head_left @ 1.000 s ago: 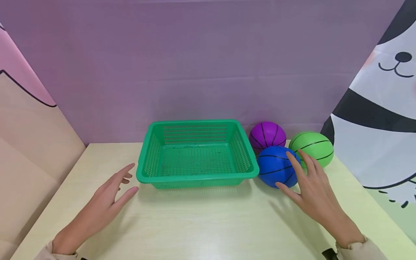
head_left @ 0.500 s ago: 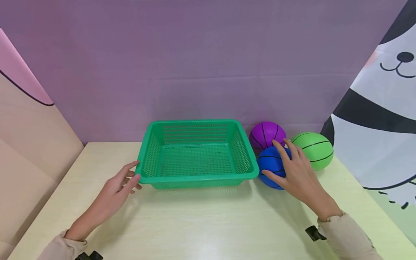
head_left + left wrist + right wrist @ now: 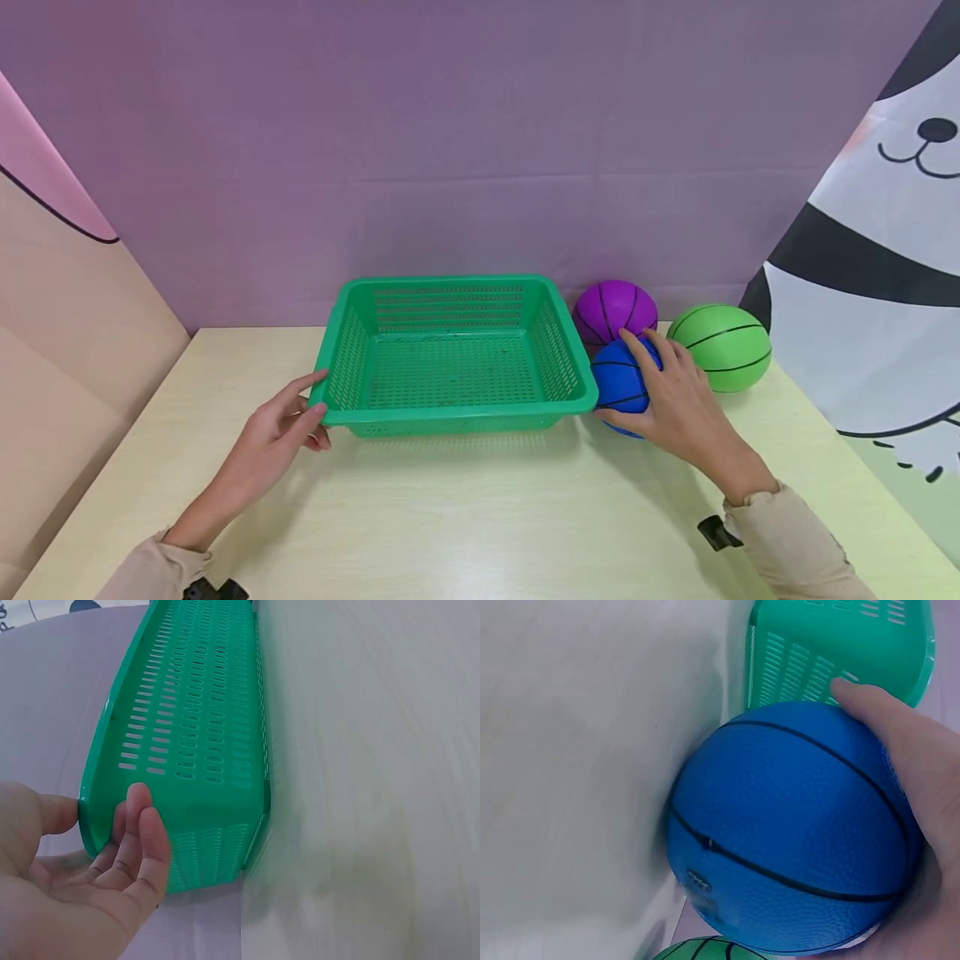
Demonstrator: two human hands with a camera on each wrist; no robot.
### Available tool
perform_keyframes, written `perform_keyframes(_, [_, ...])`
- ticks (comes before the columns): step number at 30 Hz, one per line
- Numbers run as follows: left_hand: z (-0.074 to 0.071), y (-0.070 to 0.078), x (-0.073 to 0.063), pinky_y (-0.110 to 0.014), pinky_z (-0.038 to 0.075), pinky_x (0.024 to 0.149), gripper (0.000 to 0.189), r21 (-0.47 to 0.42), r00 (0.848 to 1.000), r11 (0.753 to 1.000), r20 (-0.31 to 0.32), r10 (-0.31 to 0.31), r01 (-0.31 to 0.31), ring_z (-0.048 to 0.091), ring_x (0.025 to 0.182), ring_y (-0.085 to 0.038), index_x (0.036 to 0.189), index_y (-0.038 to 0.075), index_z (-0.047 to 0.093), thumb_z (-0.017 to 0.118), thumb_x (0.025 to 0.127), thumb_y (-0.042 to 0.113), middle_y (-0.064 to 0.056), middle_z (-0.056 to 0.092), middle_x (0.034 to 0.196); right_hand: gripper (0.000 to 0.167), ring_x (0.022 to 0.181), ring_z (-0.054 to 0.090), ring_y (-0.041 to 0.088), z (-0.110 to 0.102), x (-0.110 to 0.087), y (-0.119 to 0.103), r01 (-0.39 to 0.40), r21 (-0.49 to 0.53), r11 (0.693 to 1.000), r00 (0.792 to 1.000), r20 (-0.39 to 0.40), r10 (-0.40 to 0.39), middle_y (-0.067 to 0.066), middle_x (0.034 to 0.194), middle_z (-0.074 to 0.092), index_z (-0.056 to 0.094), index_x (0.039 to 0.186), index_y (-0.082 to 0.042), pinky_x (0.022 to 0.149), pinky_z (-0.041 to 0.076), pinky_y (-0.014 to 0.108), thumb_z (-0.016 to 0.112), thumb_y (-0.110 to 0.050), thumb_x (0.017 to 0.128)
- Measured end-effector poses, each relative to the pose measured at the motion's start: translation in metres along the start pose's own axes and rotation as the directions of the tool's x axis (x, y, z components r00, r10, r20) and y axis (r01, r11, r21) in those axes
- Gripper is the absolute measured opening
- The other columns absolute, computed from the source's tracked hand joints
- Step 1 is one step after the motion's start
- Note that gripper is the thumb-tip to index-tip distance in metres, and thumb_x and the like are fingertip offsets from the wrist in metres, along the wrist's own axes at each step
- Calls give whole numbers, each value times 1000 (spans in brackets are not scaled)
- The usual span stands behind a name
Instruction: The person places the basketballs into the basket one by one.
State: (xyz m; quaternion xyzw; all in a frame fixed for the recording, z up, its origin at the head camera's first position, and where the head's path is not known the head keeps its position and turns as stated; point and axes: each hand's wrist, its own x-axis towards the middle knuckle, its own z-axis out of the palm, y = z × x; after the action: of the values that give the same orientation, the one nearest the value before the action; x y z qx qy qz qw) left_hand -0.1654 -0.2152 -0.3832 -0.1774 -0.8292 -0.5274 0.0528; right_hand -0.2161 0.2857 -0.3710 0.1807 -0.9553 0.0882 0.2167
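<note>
A green plastic basket (image 3: 457, 410) with slotted walls stands on the table against the back wall. My left hand (image 3: 264, 446) holds the basket's left rim near the front corner; in the left wrist view the thumb (image 3: 58, 814) lies on one side of the rim and the fingers (image 3: 154, 844) curl under it. To the right of the basket, my right hand (image 3: 678, 408) grips a small blue basketball (image 3: 618, 379) with black lines from above and the right. In the right wrist view this ball (image 3: 795, 825) fills the middle, with the thumb along its side toward the basket.
A purple basketball (image 3: 617, 310) sits behind the blue one, close to the basket's right side. Just right of my right hand is a green basketball (image 3: 723, 348). A purple wall (image 3: 465, 150) rises behind the pale wooden table (image 3: 465, 508).
My left hand has moved right and taken hold of the basket's rim. My right hand has moved left onto the blue basketball and closed round it. The basket has barely moved.
</note>
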Motion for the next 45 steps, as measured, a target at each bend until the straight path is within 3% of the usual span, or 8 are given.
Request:
perform_keyframes(8, [-1, -1, -1, -28, 59, 72, 50, -29, 1000, 1000, -17, -2, 1, 69, 72, -24, 152, 2, 37, 52, 105, 14, -14, 63, 86, 104, 124, 40, 53, -2, 1, -2, 11, -9, 1000, 1000, 13, -11, 27, 145, 38, 43, 147, -9, 83, 45, 74, 88, -53, 65])
perform_keyframes(21, [-1, -1, -1, -28, 59, 72, 51, -40, 1000, 999, -10, -8, 7, 69, 73, -28, 152, 0, 37, 52, 105, 14, -17, 63, 87, 100, 123, 39, 53, -4, -3, -4, 14, 21, 1000, 1000, -21, -13, 29, 142, 40, 43, 146, -8, 86, 43, 72, 89, -47, 66])
perform_keyframes(28, [-1, -2, -1, -29, 60, 71, 51, -48, 1000, 999, -4, 11, -11, 69, 73, -23, 152, -1, 35, 52, 105, 13, -18, 62, 86, 99, 122, 40, 51, -18, -3, -7, -1, 33, 999, 999, -32, 2, 27, 143, 39, 42, 147, -10, 82, 45, 71, 89, -46, 67])
perform_keyframes(35, [-1, -4, 0, -30, 60, 71, 52, -76, 1000, 997, 2, 8, -8, 69, 75, -29, 152, -1, 34, 51, 105, 12, -21, 62, 88, 100, 122, 39, 50, -27, -3, -5, -26, 47, 999, 998, -50, 28, 27, 145, 38, 41, 149, -10, 80, 47, 72, 88, -46, 68])
perform_keyframes(45, [-1, -5, 1, -31, 60, 70, 52, -95, 1000, 995, 2, 15, -15, 69, 76, -31, 152, -3, 34, 52, 105, 11, -16, 62, 88, 102, 120, 38, 50, -45, -2, -9, -40, 75, 996, 994, -102, 48, 25, 145, 38, 40, 150, -13, 76, 48, 72, 89, -45, 67])
